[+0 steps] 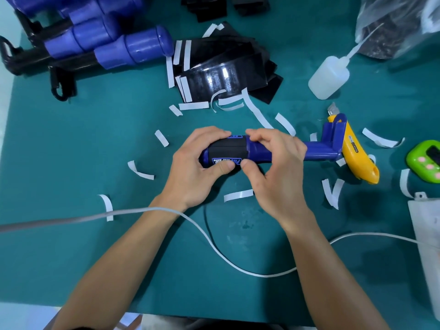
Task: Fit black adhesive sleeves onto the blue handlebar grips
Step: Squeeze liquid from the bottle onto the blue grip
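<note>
My left hand (190,173) and right hand (276,170) clasp the blue grip (316,152) wearing its black sleeve (227,148); lettering unreadable; yellow knife (358,151) at three o'clock.

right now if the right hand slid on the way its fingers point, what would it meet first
Probably the black sleeve on the blue grip, its edge at the right hand; the left hand lies just beyond.
</note>
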Demonstrator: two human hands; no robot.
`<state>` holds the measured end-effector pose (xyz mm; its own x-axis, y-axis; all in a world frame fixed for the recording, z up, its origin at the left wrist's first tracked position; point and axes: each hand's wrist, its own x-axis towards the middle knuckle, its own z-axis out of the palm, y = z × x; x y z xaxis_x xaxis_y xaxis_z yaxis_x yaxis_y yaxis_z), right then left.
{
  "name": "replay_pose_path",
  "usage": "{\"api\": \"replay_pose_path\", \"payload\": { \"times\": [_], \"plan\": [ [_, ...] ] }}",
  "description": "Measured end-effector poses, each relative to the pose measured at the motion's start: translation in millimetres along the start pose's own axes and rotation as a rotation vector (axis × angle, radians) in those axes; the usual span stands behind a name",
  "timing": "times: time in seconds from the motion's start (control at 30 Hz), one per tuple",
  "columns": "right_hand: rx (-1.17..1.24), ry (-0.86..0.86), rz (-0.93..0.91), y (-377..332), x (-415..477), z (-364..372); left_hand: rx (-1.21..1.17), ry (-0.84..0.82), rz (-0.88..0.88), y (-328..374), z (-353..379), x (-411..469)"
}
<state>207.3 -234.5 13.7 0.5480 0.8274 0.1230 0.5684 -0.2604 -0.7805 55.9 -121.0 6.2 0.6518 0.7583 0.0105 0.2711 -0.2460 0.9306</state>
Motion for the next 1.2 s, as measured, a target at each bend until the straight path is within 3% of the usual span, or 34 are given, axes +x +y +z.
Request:
{"api": "replay_pose_path", "payload": {
  "times": [0.3,0.67,0.8,0.97,1.07,1.13,1.2],
  "plan": [
    [0.030,0.085,-0.029,-5.0,0.4,7.1,-0.006,0.021,0.013,-1.5,4.9,-3.0],
    [0.102,0.186,0.097,-8.2,-4.1,19.0,-0.046,0.148,-0.057,8.3,20.0,-1.6],
    [0.065,0.204,0.047,-7.0,-3.3,18.9,-0.080,0.116,-0.069,8.6,19.0,-1.2],
    [0.044,0.226,0.025,-8.2,-3.8,19.1,0.063,-0.082,-0.016,-1.3,-3.0,3.9],
    [0.052,0.171,0.056,-14.2,-0.9,11.6,0.059,-0.070,0.005,-5.3,-4.2,6.1],
    [0.171,0.240,0.149,-16.7,7.2,-6.0,0.017,-0.056,-0.002,-6.5,-2.4,4.4],
    [0.252,0.449,0.168,-11.7,23.5,-35.8,-0.004,-0.053,0.001,-6.9,-0.8,2.8]
  ]
}}
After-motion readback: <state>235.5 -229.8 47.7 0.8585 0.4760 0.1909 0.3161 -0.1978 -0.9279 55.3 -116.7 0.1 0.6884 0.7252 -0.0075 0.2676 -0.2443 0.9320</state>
